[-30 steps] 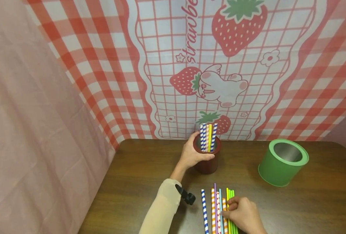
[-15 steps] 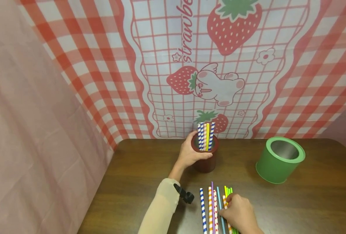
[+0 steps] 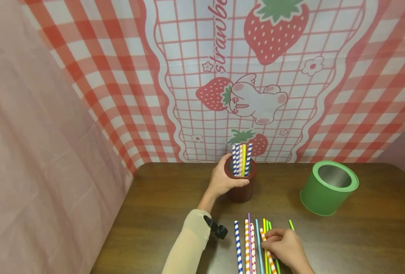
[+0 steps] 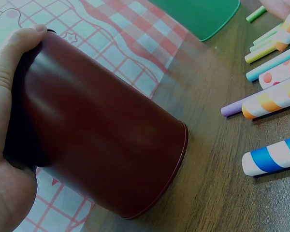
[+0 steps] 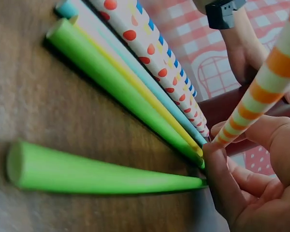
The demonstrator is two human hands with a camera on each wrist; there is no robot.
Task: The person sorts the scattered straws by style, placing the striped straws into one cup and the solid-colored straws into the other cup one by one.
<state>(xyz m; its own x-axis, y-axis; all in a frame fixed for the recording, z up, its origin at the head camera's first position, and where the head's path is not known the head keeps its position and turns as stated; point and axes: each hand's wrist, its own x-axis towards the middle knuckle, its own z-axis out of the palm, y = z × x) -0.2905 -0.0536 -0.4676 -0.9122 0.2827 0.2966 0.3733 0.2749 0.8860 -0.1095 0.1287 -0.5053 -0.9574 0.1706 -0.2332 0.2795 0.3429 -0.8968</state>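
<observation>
My left hand (image 3: 221, 180) grips a dark red can (image 4: 101, 125) at the back of the table, thumb near its rim. Blue-and-white, pink-and-white and yellow straws (image 3: 244, 160) stand upright in the can. Over the row on the table, my right hand (image 3: 286, 245) pinches an orange-and-white striped straw (image 5: 258, 94) near one end, and the straw looks lifted in the right wrist view. Beside it lie yellow, blue, red-dotted, purple and another orange-striped straw (image 3: 247, 243). A bright green straw (image 5: 96, 169) lies apart, to the right of that hand.
A green can (image 3: 326, 194) stands on the right side of the wooden table (image 3: 370, 239). One blue-and-white straw (image 3: 238, 247) lies at the left end of the row. A strawberry-print cloth (image 3: 250, 95) hangs behind the table's back edge.
The orange-and-white straw is now tilted in my right hand's pinch, across the yellow and green straws. A green straw now shows right of that hand. My left hand keeps its grip on the can.
</observation>
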